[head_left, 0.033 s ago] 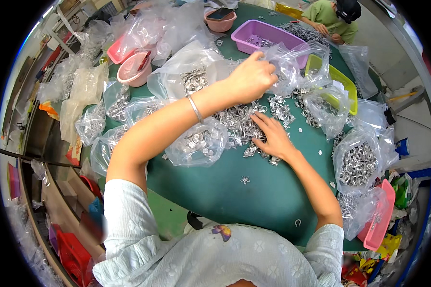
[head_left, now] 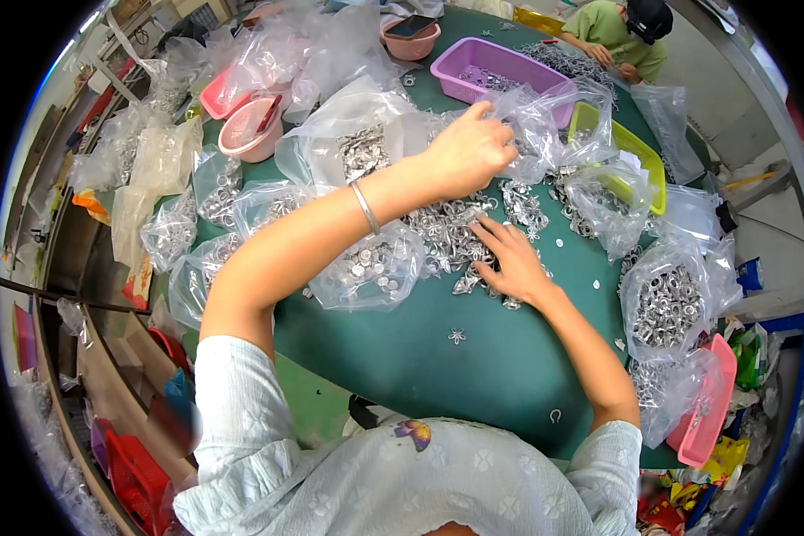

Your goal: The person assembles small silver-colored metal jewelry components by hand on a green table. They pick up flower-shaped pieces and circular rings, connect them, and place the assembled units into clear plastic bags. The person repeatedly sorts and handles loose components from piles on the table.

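Note:
My left hand [head_left: 473, 154], a metal bangle on its wrist, is closed at the edge of a clear plastic bag [head_left: 534, 134]; its fingertips are partly hidden. Below it, a heap of small silvery metal pieces [head_left: 442, 234] is spread on the green table [head_left: 380, 348]. On the heap's right side rests my right hand [head_left: 516, 266], fingers spread and touching the pieces. Left of the heap lies a clear bag of round metal pieces [head_left: 366, 268]. A single flower-shaped metal piece [head_left: 456, 336] lies nearer to me.
Beyond my hands stand a purple tub [head_left: 456, 84] and a lime-green tray [head_left: 659, 192]. Filled bags [head_left: 665, 308] and a pink tray [head_left: 722, 380] line the right edge. Pink bowls [head_left: 246, 143] stand at left. Across the table, a person in green [head_left: 612, 36] works.
My right hand has shifted very slightly over the heap, toward me. My left hand stays at the plastic bag, with hardly any movement.

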Tool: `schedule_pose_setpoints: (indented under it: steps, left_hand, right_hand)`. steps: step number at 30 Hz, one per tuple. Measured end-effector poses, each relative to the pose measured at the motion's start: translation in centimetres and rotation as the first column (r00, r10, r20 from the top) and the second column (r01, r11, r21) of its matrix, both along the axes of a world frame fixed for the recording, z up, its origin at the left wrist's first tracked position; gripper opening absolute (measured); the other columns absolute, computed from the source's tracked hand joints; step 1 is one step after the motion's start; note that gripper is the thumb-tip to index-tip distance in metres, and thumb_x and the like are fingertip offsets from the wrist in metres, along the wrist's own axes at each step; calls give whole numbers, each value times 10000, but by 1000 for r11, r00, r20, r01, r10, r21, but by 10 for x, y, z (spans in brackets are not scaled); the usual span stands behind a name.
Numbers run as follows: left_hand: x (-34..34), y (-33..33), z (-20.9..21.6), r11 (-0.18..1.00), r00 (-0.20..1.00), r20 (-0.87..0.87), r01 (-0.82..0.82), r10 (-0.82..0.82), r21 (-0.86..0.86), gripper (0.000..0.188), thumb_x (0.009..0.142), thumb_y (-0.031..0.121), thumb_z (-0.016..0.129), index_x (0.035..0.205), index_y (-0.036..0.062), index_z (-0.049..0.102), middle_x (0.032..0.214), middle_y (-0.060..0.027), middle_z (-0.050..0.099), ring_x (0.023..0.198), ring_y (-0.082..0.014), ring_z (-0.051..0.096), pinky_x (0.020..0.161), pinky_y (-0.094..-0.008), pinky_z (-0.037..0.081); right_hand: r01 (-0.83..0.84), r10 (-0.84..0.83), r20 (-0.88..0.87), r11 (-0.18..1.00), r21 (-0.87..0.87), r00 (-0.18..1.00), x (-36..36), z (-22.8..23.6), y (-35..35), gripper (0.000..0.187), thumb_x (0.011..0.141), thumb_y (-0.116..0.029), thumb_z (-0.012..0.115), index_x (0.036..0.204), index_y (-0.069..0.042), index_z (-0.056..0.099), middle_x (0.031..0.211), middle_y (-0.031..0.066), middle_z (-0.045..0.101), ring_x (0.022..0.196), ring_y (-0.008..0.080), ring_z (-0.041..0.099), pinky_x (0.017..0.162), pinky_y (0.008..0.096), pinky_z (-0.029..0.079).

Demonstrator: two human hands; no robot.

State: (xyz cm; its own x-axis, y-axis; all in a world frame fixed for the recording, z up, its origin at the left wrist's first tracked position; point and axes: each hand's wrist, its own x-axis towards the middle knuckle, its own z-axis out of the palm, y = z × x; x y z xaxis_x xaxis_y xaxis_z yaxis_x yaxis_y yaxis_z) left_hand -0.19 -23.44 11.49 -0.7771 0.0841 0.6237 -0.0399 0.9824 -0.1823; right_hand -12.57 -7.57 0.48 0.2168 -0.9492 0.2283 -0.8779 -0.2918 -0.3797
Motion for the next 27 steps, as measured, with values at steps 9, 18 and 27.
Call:
schedule_pose_setpoints:
  steps: [9,18,27]
  left_hand:
    - [15,22,-13,993,994,65,-90,86,72,86,635,9,582,713,30,554,772,-89,484,814,-261,536,1001,-551,277]
    - [37,95,-22,921,999,2,42,-47,387,499,623,-35,599,1105,-11,477,1196,-203,422,1161,-375,399,981,-569,274]
    - [23,113,-121,707,743,444,-647,501,285,551,819,395,570,1216,23,478,1349,-200,328,1252,-434,260,950,-586,269]
  right_hand:
    - [219,-205,158,973,-76,966,-32,18,0,396,781,-269,626,1087,-23,577,1181,151,536,1149,311,448,967,409,346]
    - [98,-111,72,981,170,991,-45,-15,12,432,805,-404,599,1118,-107,593,1297,80,461,1251,424,284,1036,479,277]
    - [90,-93,24,990,108,995,-28,4,102,413,702,-321,718,1040,-117,597,1236,42,492,1242,415,306,1002,493,310]
